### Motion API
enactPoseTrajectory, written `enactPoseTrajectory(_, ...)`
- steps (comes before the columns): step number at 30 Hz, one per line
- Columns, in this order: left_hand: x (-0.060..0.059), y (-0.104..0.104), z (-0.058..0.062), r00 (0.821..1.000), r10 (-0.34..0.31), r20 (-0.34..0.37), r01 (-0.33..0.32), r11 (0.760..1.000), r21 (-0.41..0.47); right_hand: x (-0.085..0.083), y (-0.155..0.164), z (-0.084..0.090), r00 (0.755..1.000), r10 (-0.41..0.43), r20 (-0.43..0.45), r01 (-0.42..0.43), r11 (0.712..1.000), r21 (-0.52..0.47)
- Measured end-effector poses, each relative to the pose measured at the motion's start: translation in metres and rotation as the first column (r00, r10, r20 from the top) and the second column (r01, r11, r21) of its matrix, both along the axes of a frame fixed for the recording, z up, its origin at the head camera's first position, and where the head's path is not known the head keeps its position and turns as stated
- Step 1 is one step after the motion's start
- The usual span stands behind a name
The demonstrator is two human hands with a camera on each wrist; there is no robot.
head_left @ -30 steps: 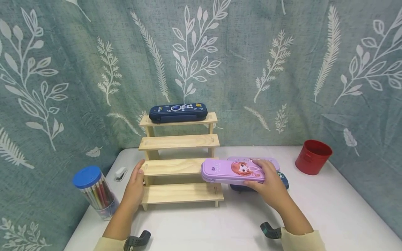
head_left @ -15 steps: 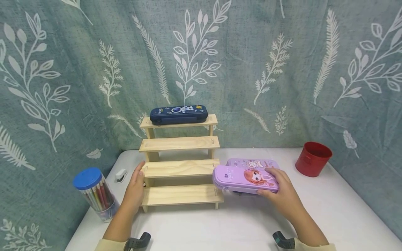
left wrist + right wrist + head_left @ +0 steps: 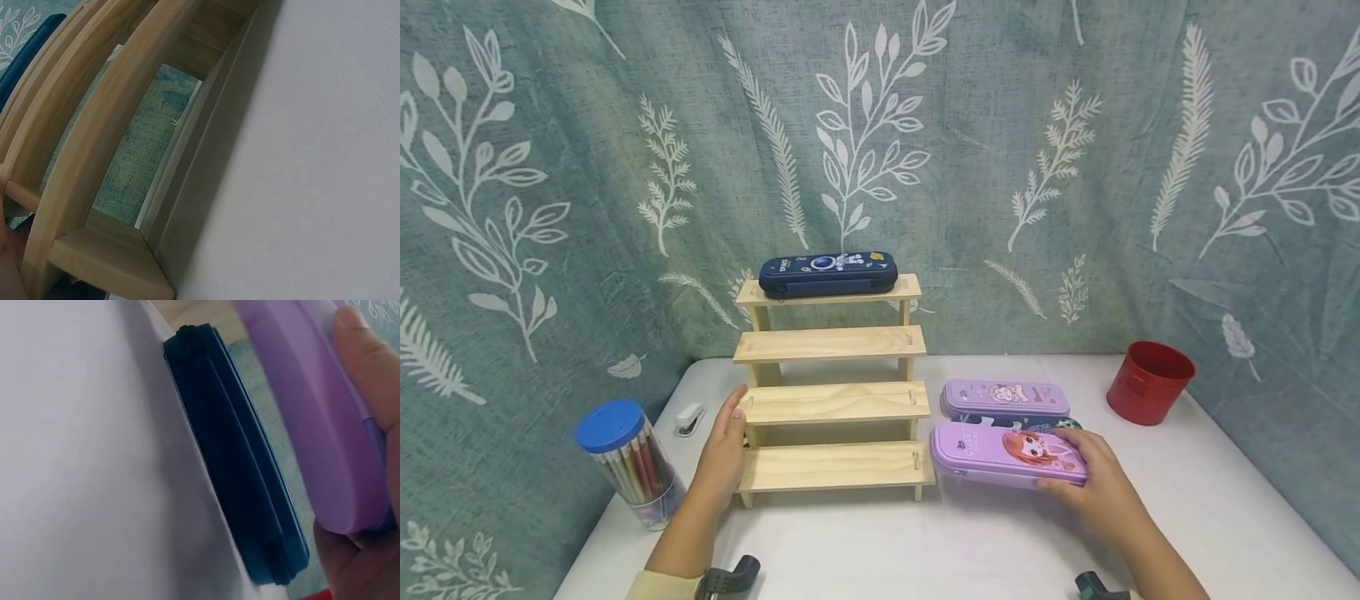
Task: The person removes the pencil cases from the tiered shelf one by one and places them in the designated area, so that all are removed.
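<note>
My right hand (image 3: 1093, 483) holds a purple pencil case (image 3: 1000, 454) by its right end, thumb on the front side. A girl with orange hair is printed on its lid. In the right wrist view the purple case is raised above a dark blue pencil case (image 3: 228, 462) lying on the table. My left hand (image 3: 722, 442) touches the left side of a four-step wooden display stand (image 3: 831, 404), fingers pointing forward along it. Another dark blue pencil case (image 3: 827, 273), with a space print, lies on the stand's top step.
Behind the held case lies a lilac pencil case (image 3: 1003, 397). A red metal bucket (image 3: 1150, 383) stands at the back right. On the left are a clear tub of pencils (image 3: 628, 462) with a blue lid and a small white stapler-like thing (image 3: 688, 418).
My right hand has carried the purple pencil case rightward and toward me, away from the stand, uncovering the lilac case and some of the dark blue one. My left hand stays at the stand.
</note>
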State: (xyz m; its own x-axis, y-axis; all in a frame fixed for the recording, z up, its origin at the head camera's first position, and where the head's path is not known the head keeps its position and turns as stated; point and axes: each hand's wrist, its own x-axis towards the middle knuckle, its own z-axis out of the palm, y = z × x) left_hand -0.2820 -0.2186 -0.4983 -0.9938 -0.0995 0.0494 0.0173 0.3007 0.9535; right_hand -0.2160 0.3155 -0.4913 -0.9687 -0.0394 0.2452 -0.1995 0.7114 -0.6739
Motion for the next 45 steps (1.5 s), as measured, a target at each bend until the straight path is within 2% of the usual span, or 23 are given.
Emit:
enactPoseTrajectory(4,0.001,0.000,-0.001,1.000,-0.001,-0.002,0.001,1.000,-0.005,0.005,0.002,-0.006,0.995,-0.024,0.094,0.020,0.999,0.042)
enactPoseTrajectory(8,0.002,0.000,-0.001,1.000,-0.004,0.004,0.004,1.000,-0.005,0.010,0.005,-0.011,0.990,-0.032,0.140,0.021,0.997,0.080)
enactPoseTrajectory(16,0.002,0.001,-0.001,1.000,-0.012,0.021,0.012,1.000,0.000,0.017,0.011,-0.022,0.992,-0.023,0.121,0.009,0.993,0.121)
enactPoseTrajectory(26,0.000,-0.001,0.001,1.000,-0.023,0.017,0.023,1.000,-0.002,0.015,0.023,-0.025,0.993,-0.050,0.109,0.034,0.990,0.139)
enactPoseTrajectory(39,-0.001,-0.001,0.000,1.000,-0.014,0.006,0.014,1.000,0.001,0.012,0.025,-0.027,0.983,-0.074,0.166,0.047,0.985,0.166)
enactPoseTrajectory(45,0.000,-0.001,0.001,1.000,-0.009,0.012,0.009,1.000,0.005,0.010,0.024,-0.024,0.971,-0.098,0.219,0.058,0.982,0.181)
